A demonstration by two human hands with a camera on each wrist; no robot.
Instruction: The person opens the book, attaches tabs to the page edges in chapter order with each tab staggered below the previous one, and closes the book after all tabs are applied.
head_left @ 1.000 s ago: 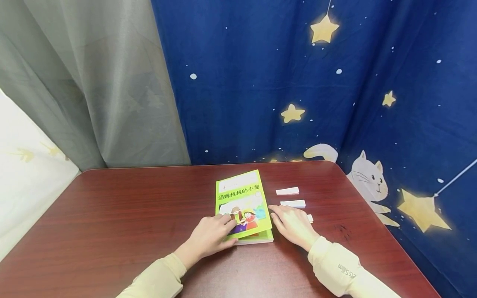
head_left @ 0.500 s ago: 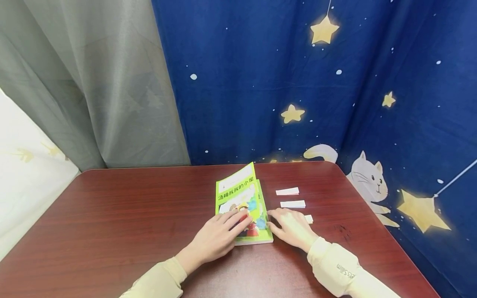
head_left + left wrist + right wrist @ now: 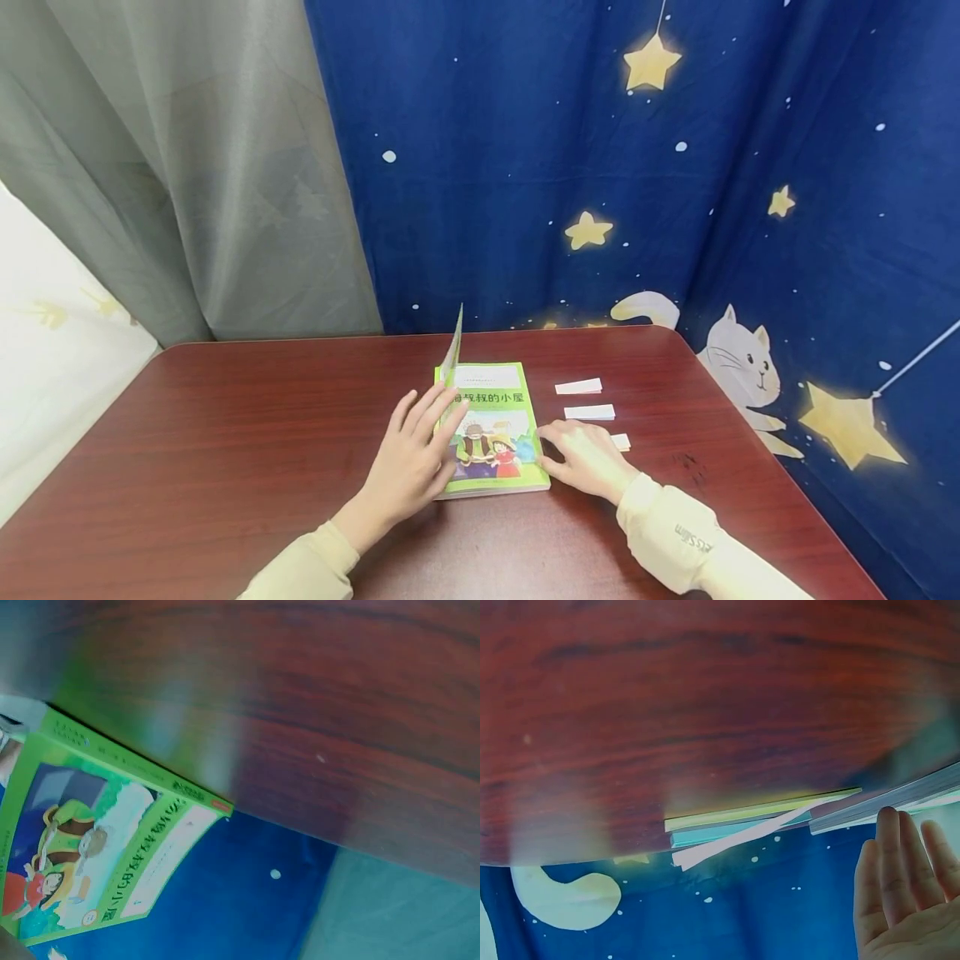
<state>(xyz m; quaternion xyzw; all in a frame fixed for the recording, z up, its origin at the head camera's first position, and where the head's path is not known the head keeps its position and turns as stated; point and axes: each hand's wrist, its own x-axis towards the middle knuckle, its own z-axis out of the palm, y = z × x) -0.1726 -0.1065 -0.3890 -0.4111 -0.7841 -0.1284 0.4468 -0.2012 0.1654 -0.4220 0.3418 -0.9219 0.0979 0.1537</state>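
A green-edged picture book (image 3: 490, 421) with Chinese title characters lies on the table. Its front cover (image 3: 452, 358) stands almost upright at the left side; the sheet beneath shows a matching title and picture. My left hand (image 3: 405, 467) is beside that raised cover, fingers straight and spread, fingertips overlapping its lower part. In the left wrist view, the cover's printed outer face (image 3: 90, 840) is seen from the left. My right hand (image 3: 588, 460) rests along the book's right edge. The right wrist view shows its palm and extended fingers (image 3: 894, 877), fingertips right at the page edges (image 3: 900, 799).
Two white paper strips (image 3: 578, 386) (image 3: 589, 412) lie right of the book, and a third strip (image 3: 622, 442) is partly hidden by my right hand. The brown table (image 3: 262, 433) ends at a back edge before grey and blue curtains (image 3: 517, 167).
The front cover has swung up and left, from slightly lifted to nearly upright. My left hand has moved from over the book to its left side, fingers now spread. My right hand has barely shifted.
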